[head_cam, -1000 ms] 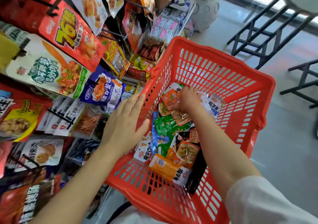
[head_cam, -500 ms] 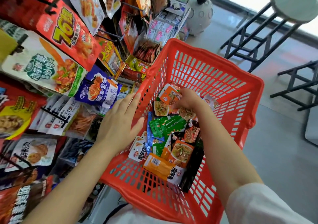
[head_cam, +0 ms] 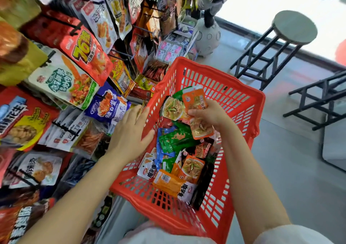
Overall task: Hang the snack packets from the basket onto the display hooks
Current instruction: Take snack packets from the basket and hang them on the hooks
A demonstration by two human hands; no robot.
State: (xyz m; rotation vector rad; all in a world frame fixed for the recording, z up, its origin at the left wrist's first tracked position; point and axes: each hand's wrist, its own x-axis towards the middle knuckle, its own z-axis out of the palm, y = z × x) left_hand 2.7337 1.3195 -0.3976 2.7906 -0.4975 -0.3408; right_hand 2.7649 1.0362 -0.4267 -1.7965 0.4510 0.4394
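Above basket, three packets held.

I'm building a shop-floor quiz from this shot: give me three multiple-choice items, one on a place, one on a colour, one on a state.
1. Where does the left hand rest?
A. on the red slotted plastic basket's left wall
B. on the round grey stool
C. on the floor

2. What colour is the top packet in the bunch of small snack packets being lifted?
A. blue
B. orange
C. black

3. What is the right hand doing?
A. hanging empty
B. pressing flat
C. gripping packets

Key: 1 A, the palm lies on that wall; 2 B, its face is orange; 3 C, fingers curl round them.
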